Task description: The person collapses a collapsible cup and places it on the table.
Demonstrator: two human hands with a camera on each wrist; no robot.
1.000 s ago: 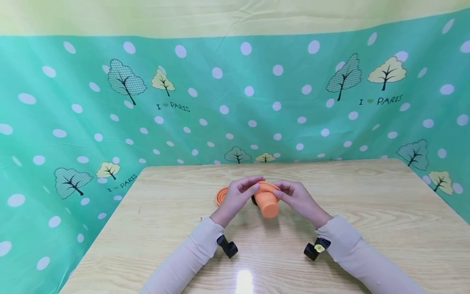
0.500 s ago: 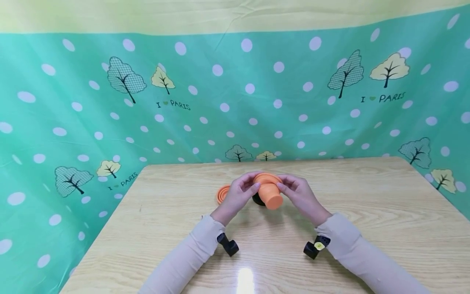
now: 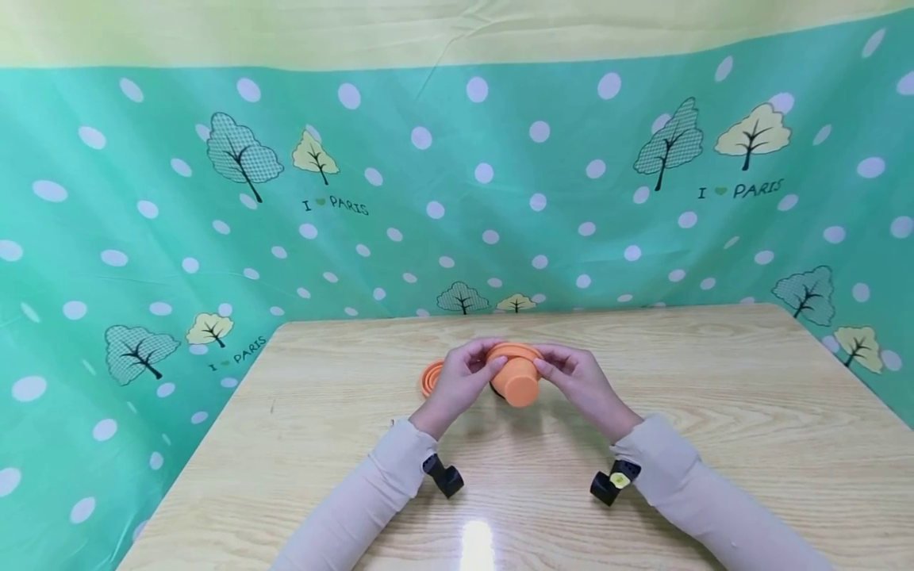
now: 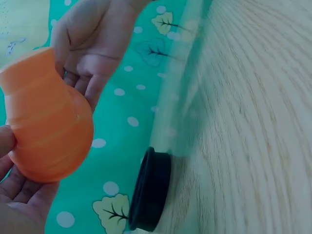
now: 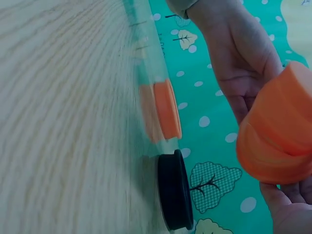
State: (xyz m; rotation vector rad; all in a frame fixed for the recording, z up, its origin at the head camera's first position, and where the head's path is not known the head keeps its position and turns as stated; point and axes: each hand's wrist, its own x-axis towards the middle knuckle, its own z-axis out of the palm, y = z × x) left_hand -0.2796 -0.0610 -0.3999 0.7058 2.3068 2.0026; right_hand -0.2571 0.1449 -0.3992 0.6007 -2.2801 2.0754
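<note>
An orange collapsible silicone cup (image 3: 519, 373) is held up over the table between both hands, its small base tilted toward me and its wide rim away. My left hand (image 3: 459, 385) grips the rim from the left, thumb on the near side. From the right, my right hand (image 3: 581, 390) pinches the same rim between thumb and fingers. In the left wrist view the cup (image 4: 48, 112) has stepped walls with a bulging fold along one side. That fold also shows on the cup (image 5: 280, 131) in the right wrist view.
Below the cup, a black round ring or lid (image 5: 174, 190) lies on the table. To its left is a flat orange piece with concentric rings (image 3: 431, 378), partly behind my left hand. The wooden table (image 3: 714, 381) ends at a green dotted curtain (image 3: 400, 182).
The cup rose and tipped, then came down a little, its base now turned more toward me. Both hands keep their hold on the rim. The black ring and flat orange piece stay put.
</note>
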